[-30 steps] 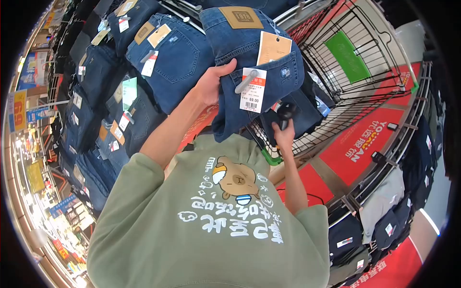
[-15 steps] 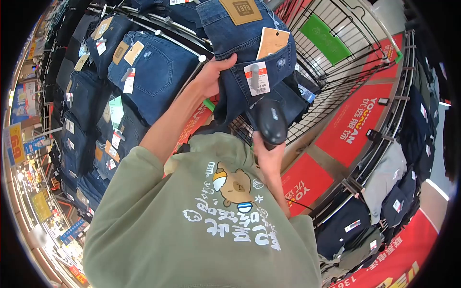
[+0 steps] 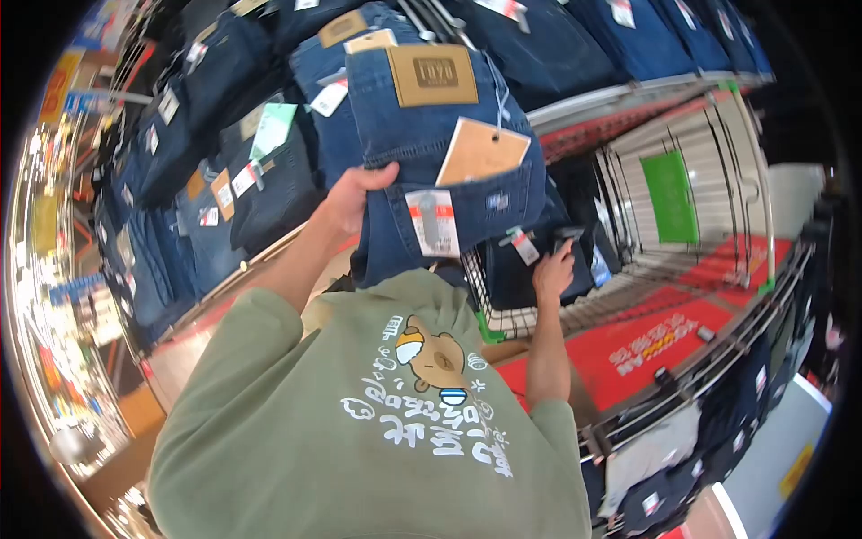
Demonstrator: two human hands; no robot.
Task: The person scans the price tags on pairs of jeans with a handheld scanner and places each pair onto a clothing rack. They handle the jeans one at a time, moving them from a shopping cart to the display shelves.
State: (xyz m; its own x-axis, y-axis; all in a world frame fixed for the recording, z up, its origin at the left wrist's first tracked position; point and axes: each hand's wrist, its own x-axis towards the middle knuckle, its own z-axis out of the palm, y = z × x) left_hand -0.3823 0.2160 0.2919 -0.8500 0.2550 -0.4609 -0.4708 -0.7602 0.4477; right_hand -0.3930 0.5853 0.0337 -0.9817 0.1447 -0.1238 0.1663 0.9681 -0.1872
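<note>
Since half a second ago the right hand [image 3: 555, 269] has dropped from chest height to the near side of the silver wire shopping cart [image 3: 628, 301]. I can no longer make out the black handheld scanner it was raising then. Its fingers lie curled on the dark folded clothing [image 3: 512, 269] inside the cart, and I cannot tell whether they grip anything.

My left hand [image 3: 359, 193] is clamped on the folded dark blue denim jeans [image 3: 413, 135], thumb on the front, the other fingers hidden behind the cloth. The jeans are held up before my chest, just above the cart's near corner, and their lower edge meets my olive-green printed T-shirt [image 3: 377, 422].

On the stiff denim sit a tan rectangular waist patch [image 3: 433, 76] with digits too blurred to read, a kraft-brown card tag [image 3: 480, 151] and a white paper price label with a red band [image 3: 433, 223].

The cart is thin metal grid with a green plastic panel [image 3: 669, 193] at its far end, and the clothing in it carries small white tags. Beyond, rows of hanging blue jeans [image 3: 260, 180] fill the racks. The left edge is washed out by glare.
</note>
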